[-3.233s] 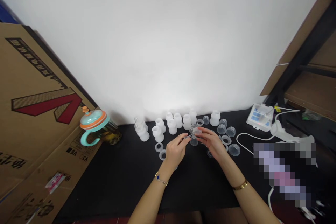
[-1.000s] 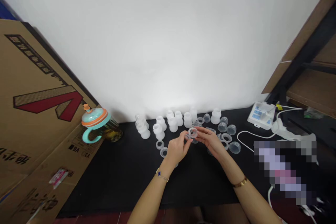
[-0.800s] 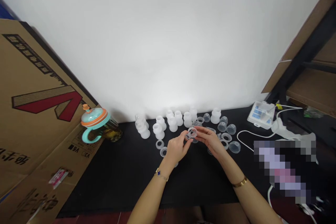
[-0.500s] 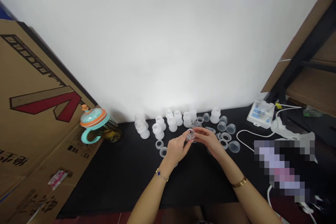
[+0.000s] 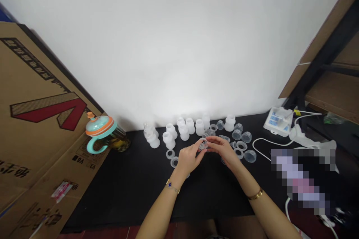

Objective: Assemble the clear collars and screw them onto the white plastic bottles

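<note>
My left hand (image 5: 188,160) and my right hand (image 5: 223,151) meet over the black table, both closed with fingertips on a clear bottle collar ring (image 5: 203,143). Whether a nipple sits inside the ring is too small to tell. Just behind stand several small white baby bottles (image 5: 184,132) without caps. Left of my left hand lie two loose collar rings (image 5: 170,154). Around my right hand are more collar rings (image 5: 241,145) and several clear dome caps (image 5: 249,156). Some small clear parts behind my fingers are partly hidden.
A teal-lidded jug (image 5: 106,134) with dark liquid stands at the left, against a big cardboard box (image 5: 42,119). At the right, a white power strip (image 5: 277,121) trails a white cable (image 5: 263,140). A pixelated patch covers the right table end. A white wall rises behind.
Hardly anything differs. Both hands stay in the same place on the collar ring, with only a slight shift of the fingers.
</note>
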The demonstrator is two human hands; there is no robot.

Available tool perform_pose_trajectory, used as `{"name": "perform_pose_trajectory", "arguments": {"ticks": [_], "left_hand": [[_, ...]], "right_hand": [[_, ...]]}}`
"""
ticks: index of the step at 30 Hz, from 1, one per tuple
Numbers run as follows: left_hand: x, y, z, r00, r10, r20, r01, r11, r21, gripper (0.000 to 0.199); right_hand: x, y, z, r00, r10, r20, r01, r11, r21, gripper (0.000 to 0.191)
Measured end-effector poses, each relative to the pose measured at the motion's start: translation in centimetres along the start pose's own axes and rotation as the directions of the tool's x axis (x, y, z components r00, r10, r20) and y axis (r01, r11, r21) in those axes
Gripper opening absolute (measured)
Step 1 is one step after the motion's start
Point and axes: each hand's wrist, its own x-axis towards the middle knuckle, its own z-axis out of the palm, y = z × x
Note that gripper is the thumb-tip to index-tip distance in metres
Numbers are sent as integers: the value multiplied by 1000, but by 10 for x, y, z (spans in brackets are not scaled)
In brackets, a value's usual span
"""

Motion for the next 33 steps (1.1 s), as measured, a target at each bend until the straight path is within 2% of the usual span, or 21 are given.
{"name": "perform_pose_trajectory", "arguments": {"ticks": [15, 27, 33], "left_hand": [[0, -1, 1, 1000, 1, 25, -2, 1000, 23, 39], [2, 1, -2, 998, 65, -26, -64, 996, 58, 41], [1, -1, 0, 999, 24, -22, -23, 999, 43, 42]], "right_hand": [[0, 1, -2, 1000, -14, 22, 15, 1000, -25, 39], [-2, 1, 1, 1000, 2, 29, -1, 999, -42, 38], [-3, -1, 2, 999, 23, 41, -21, 999, -44, 38]]}}
